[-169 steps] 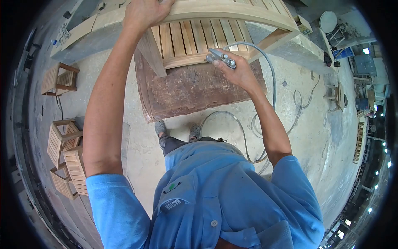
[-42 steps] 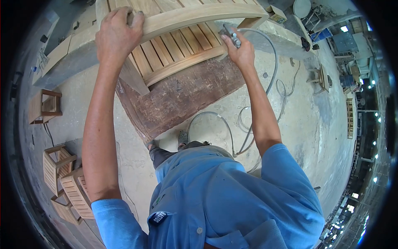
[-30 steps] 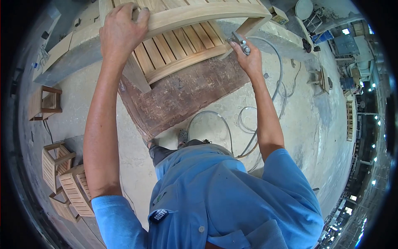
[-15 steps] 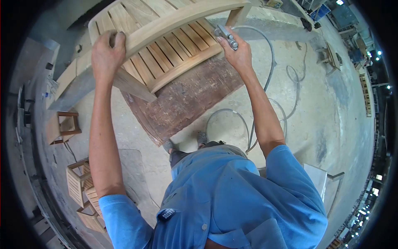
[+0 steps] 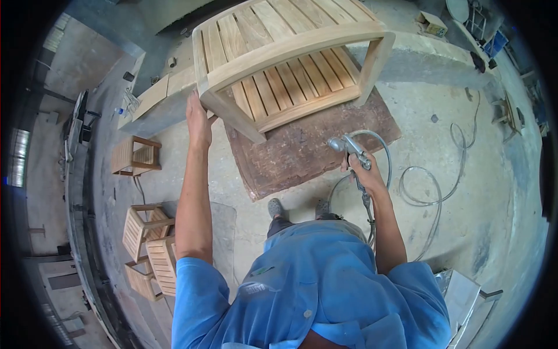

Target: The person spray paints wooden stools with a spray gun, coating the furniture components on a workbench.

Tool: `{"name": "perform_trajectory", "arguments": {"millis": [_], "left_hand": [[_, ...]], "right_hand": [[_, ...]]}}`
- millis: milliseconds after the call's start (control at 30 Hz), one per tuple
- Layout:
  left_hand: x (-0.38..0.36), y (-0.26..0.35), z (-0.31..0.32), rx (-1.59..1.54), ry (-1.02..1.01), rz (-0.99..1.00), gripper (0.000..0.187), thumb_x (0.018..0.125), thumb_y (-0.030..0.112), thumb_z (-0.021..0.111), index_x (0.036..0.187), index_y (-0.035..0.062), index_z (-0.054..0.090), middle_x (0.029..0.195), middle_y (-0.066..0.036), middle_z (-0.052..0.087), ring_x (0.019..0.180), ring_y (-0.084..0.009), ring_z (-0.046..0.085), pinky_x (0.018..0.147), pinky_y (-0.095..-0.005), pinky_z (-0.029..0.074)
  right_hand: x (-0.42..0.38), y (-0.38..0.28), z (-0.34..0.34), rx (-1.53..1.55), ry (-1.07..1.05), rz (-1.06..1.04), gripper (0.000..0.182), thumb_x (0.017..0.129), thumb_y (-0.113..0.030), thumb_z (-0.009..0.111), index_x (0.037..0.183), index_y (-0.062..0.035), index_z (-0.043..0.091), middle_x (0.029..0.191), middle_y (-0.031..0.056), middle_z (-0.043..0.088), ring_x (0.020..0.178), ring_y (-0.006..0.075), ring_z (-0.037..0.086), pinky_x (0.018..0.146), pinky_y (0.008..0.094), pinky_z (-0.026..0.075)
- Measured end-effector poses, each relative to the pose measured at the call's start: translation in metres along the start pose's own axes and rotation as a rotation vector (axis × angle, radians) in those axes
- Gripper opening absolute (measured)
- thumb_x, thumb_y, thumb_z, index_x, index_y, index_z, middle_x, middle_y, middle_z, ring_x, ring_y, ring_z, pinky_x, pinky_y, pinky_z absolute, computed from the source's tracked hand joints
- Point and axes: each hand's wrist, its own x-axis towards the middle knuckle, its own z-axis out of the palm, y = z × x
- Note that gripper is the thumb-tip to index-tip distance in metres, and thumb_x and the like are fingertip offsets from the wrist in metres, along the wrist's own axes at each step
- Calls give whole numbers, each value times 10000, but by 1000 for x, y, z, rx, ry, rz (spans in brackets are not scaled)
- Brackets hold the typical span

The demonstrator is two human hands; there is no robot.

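Observation:
A slatted wooden table [image 5: 290, 41] with a lower slatted shelf [image 5: 290, 87] stands on a worn brown board [image 5: 290, 157]. My left hand [image 5: 199, 121] touches the table's left end near the top corner; its fingers are partly hidden behind the wood, so their grip is unclear. In front of the board, my right hand [image 5: 363, 168] is wrapped round a metal spray gun [image 5: 354, 150], whose head points left toward the board. A grey hose [image 5: 388, 152] loops from the gun.
Small slatted wooden stools [image 5: 142, 230] stand on the floor at the left, another [image 5: 136, 156] farther up. Hose coils [image 5: 427, 185] lie on the right floor. A low concrete ledge [image 5: 418, 61] runs behind the table. A pale panel [image 5: 462, 302] is at the lower right.
My left hand has moved from the table's top rail down to its left end. My right hand has lowered the spray gun from beside the table to in front of me. The view has shifted.

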Motion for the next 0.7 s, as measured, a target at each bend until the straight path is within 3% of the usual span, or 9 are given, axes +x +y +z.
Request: {"name": "perform_trajectory", "arguments": {"millis": [67,167,233,367,467,567,667,700], "left_hand": [[-6,-17,-8,24,-85,-1,769,986,608,384,1497,38,301,1492,-198,363,1381,-357,351,1095,-556,325],[-7,-24,-12,79,-165,-16,771,995,614,348,1527,77,197,1571,-194,222,1481,-365,139,1132,-600,239],[-11,-20,-7,141,-173,4,772,989,622,357,1524,82,217,1556,-194,252,1460,-374,194,1125,-593,260],[0,-34,-4,185,-188,162,781,978,635,378,1515,82,250,1518,-191,314,1406,-385,302,1105,-577,308],[14,-50,2,113,-16,240,751,934,636,513,1352,13,463,1256,-98,541,1140,-210,479,939,-369,422],[23,-14,13,202,39,34,817,908,685,501,1389,27,435,1329,-140,511,1212,-269,474,983,-446,415],[83,5,10,231,43,-87,941,860,749,490,1505,98,274,1538,-184,295,1391,-441,308,1010,-704,308],[104,15,11,221,41,-102,957,852,755,497,1509,100,263,1547,-185,277,1395,-446,300,1013,-708,300]], "right_hand": [[-13,11,2,-19,-24,30,510,969,-419,590,1337,-72,529,802,-1,602,710,83,559,496,227,396],[-28,18,8,-36,-21,30,501,968,-442,584,1304,-72,549,798,-10,596,715,72,549,496,220,380],[-33,23,10,-47,-20,-23,500,964,-445,589,1294,-71,558,803,-11,599,706,67,546,501,216,377],[-48,19,13,-75,-19,28,461,969,-333,620,1306,-22,570,787,-8,576,706,82,538,646,247,441],[-57,23,11,-89,-4,35,463,966,-299,628,1325,-16,557,792,-4,575,697,85,535,647,252,453],[-59,34,-1,-52,44,-4,453,962,-273,634,1322,-9,559,803,0,578,701,87,537,650,251,461],[-51,50,-15,-43,122,-132,455,959,-269,637,1316,2,562,833,5,589,728,84,541,661,247,462],[-46,54,-20,-55,164,-179,457,957,-270,638,1314,5,563,846,5,593,740,82,543,668,245,462]]}}
